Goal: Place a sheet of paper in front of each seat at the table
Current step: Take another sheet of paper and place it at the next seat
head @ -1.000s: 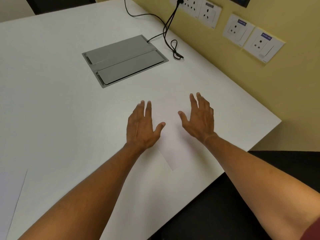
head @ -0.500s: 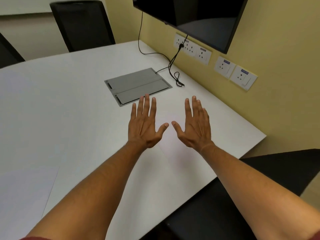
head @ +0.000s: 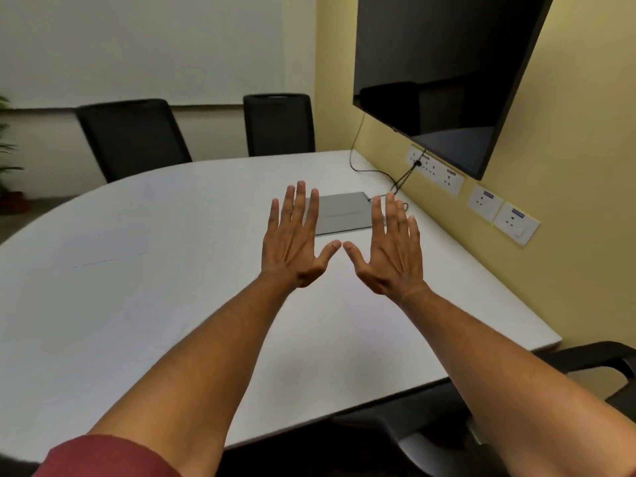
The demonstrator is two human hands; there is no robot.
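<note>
Sheet of paper (head: 344, 304): faint, white on the white table (head: 172, 321), flat near my edge below both wrists. Left hand (head: 292, 242) and right hand (head: 389, 249) spread, empty, raised. Advice: check it squares with the chair (head: 568, 380); far seats look unserved.

Head view. The left hand (head: 294, 241) and right hand (head: 389, 249) were raised palm-down over the white table (head: 172, 304), fingers spread, thumb tips nearly meeting, holding nothing. A grey cable hatch (head: 339, 211) lay beyond them. Two black chairs (head: 134, 137) stood at the far edge; a dark screen (head: 444, 63) hung on the yellow wall (head: 568, 149).
</note>
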